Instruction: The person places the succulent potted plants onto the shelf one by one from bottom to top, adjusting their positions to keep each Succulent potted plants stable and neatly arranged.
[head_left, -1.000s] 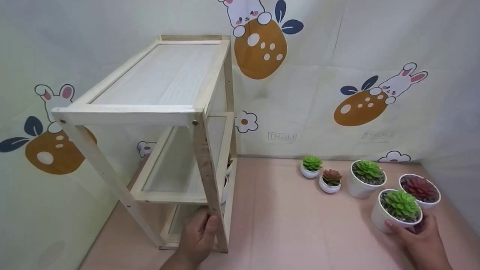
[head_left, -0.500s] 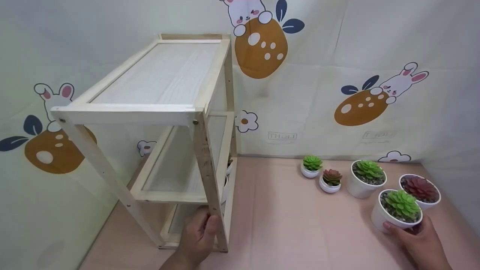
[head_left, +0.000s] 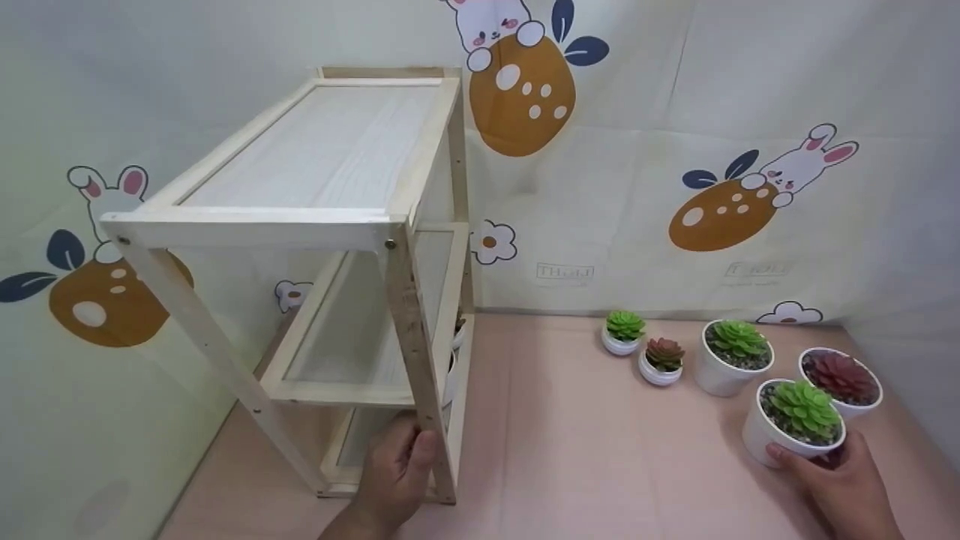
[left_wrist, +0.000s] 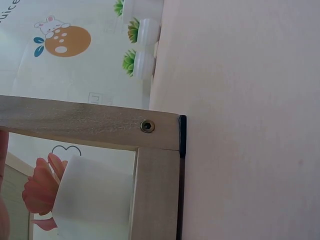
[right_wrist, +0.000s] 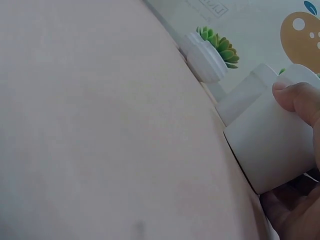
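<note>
My left hand (head_left: 403, 466) grips the front right leg of a pale wooden three-tier shelf (head_left: 315, 150), low down near the tabletop. In the left wrist view the shelf's bottom corner and its screw (left_wrist: 147, 126) fill the frame, with a white pot of pink leaves (left_wrist: 95, 200) behind the rail. My right hand (head_left: 821, 463) holds a white pot with a green succulent (head_left: 800, 417) at the table's right front. The right wrist view shows my thumb (right_wrist: 297, 97) on the pot's wall (right_wrist: 267, 147) and my palm under it.
More potted succulents stand nearby: a dark red one (head_left: 840, 379), a tall green one (head_left: 731, 356), a small reddish one (head_left: 662, 360) and a small green one (head_left: 622, 332). A rabbit-print cloth (head_left: 675, 150) backs the pink tabletop (head_left: 585, 450).
</note>
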